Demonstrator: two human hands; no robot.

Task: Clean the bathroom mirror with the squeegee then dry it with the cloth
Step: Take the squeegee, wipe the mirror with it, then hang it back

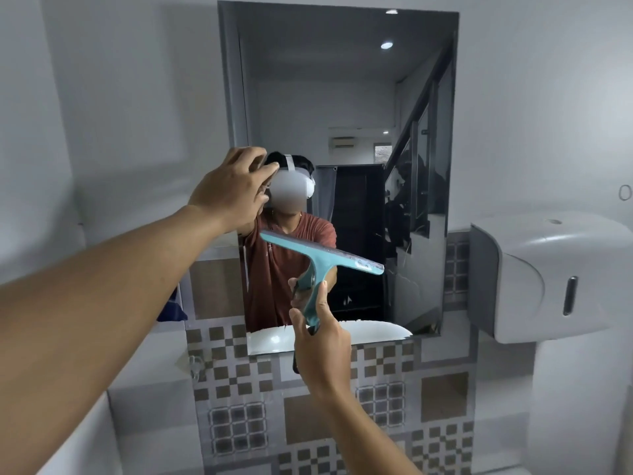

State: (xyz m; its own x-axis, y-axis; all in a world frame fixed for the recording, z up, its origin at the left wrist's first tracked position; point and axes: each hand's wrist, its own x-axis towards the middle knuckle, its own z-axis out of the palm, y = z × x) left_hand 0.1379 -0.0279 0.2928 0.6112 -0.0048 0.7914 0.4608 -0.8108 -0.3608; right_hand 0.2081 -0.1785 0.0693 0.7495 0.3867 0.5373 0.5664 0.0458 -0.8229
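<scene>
A tall frameless mirror (342, 97) hangs on the wall straight ahead. My right hand (322, 344) grips the handle of a teal squeegee (320, 260), whose blade slants across the mirror's lower middle, left end higher. Whether the blade touches the glass I cannot tell. My left hand (233, 186) reaches up to the mirror's left edge with fingers spread, and holds nothing. A bit of blue fabric (174, 308), possibly the cloth, shows behind my left forearm.
A white paper dispenser (548, 275) juts from the wall right of the mirror. Checkered tiles (239, 371) cover the wall below it. The rim of a white basin shows as a reflection at the mirror's bottom edge.
</scene>
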